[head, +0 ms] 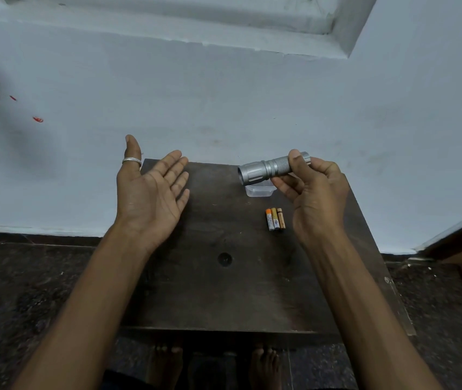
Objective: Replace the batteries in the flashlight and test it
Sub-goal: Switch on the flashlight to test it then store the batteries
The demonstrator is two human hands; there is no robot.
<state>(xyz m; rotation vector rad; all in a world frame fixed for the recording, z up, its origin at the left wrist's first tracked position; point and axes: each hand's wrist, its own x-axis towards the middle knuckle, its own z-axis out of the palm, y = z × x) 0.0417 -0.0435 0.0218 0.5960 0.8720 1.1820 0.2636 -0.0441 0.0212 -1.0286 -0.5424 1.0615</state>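
My right hand (315, 192) holds a silver metal flashlight (269, 168) above the far right part of a dark wooden table (210, 291). The flashlight lies level, its lens end pointing left, my thumb on its knurled body. My left hand (151, 190) is held palm up over the table's far left corner, fingers spread, with nothing in it and a silver ring on the thumb. Three small batteries (275, 219) lie side by side on the table below the flashlight.
A small clear plastic container (259, 191) stands on the table under the flashlight's head. A pale blue wall rises right behind the table. Dark stone floor surrounds it, and my bare feet (263, 361) show below the front edge.
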